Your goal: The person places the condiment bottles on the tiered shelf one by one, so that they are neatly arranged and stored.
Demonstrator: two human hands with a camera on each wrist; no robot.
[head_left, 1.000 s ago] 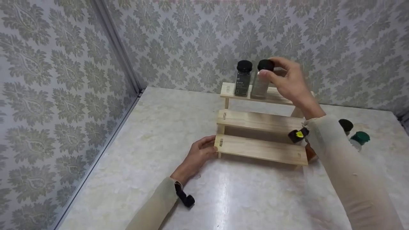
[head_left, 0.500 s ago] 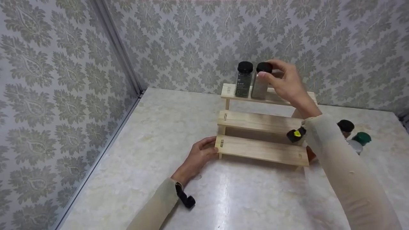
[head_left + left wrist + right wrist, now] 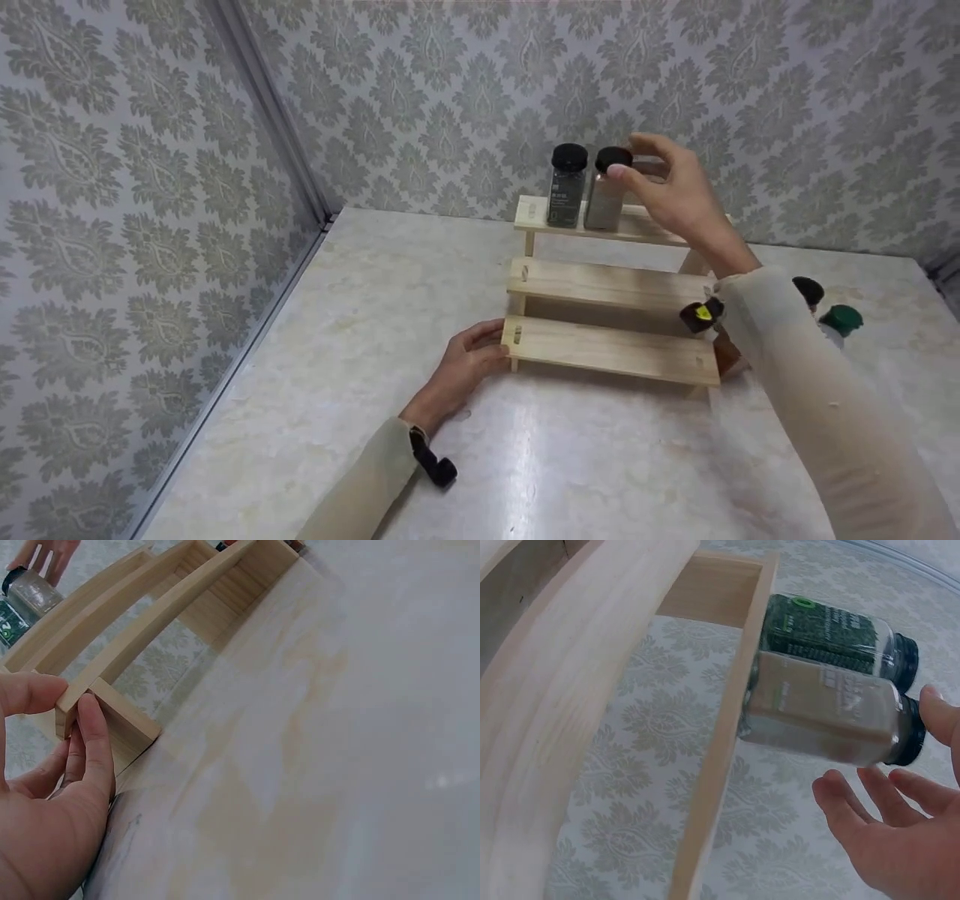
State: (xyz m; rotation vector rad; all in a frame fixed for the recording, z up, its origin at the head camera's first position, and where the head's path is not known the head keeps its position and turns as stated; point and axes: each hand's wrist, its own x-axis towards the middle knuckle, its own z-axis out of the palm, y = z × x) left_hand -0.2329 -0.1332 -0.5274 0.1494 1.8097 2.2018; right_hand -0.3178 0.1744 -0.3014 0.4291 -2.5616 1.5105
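Note:
A three-tier wooden rack [image 3: 611, 352] stands on the table. My left hand [image 3: 469, 364] pinches the left end of its lowest shelf, thumb above and fingers beneath, as the left wrist view shows. Two black-capped spice jars stand upright side by side on the top shelf: a jar of green herbs [image 3: 821, 630] and, to its right, a jar of grey-brown powder [image 3: 821, 709]. My right hand [image 3: 679, 195] is beside the powder jar, thumb at its cap [image 3: 911, 731]. In the right wrist view its other fingers are spread apart from the glass.
Right of the rack, partly behind my right sleeve, stand a jar with a black lid [image 3: 808, 289] and one with a green lid [image 3: 842, 319]. Something orange-brown [image 3: 726, 354] shows at the rack's lower right end. A patterned wall [image 3: 450, 112] rises close behind the top shelf.
The powder jar has come down upright on the top shelf, a little closer to the herb jar. The right fingers have drawn away from its cap. The left hand stays put.

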